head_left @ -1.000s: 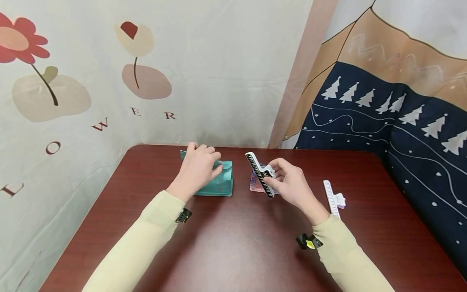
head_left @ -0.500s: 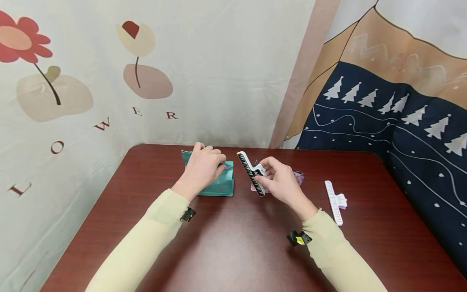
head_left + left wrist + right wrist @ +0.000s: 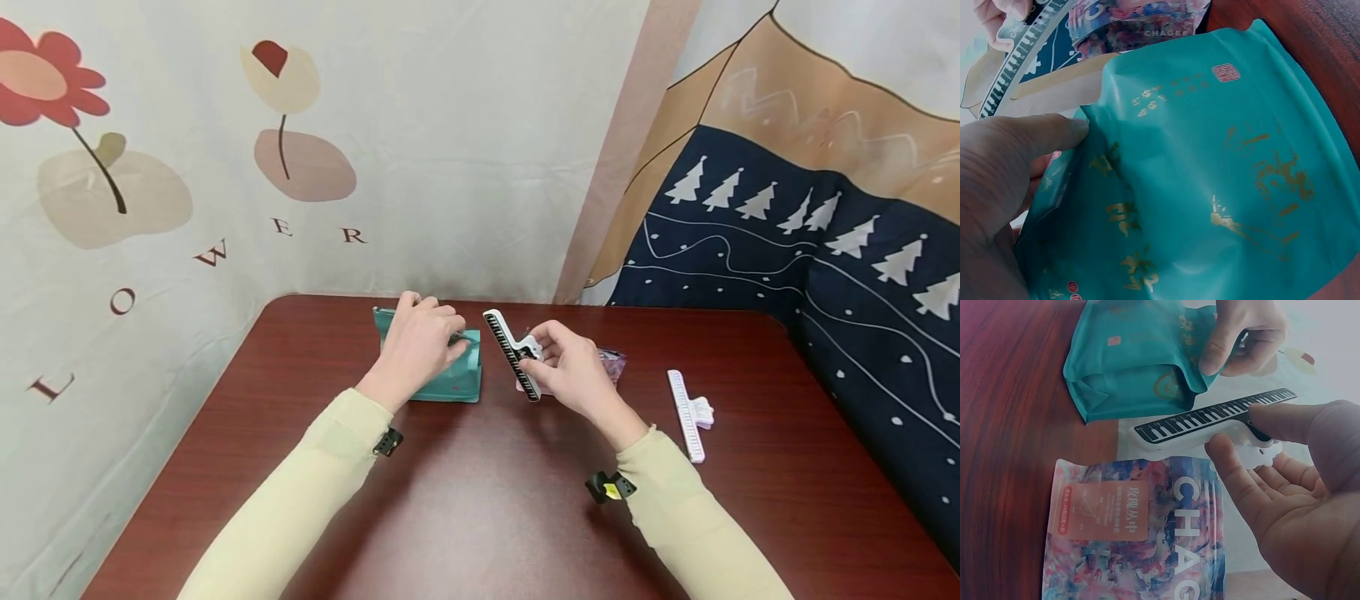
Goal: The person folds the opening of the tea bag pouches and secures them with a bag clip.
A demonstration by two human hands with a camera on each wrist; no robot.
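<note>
Clip (image 3: 512, 355) slightly nearer teal pouch (image 3: 453, 379) than before.

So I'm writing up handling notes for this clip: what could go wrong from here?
The clip is only pinched at its handle by the right hand, so it might slip or snap shut early. The left hand holds just the top of the teal pouch, which could sag. The pink pouch lies right below and might get knocked.

Both hands raised over the table — left hand (image 3: 416, 348) and right hand (image 3: 572, 373) curled.
</note>
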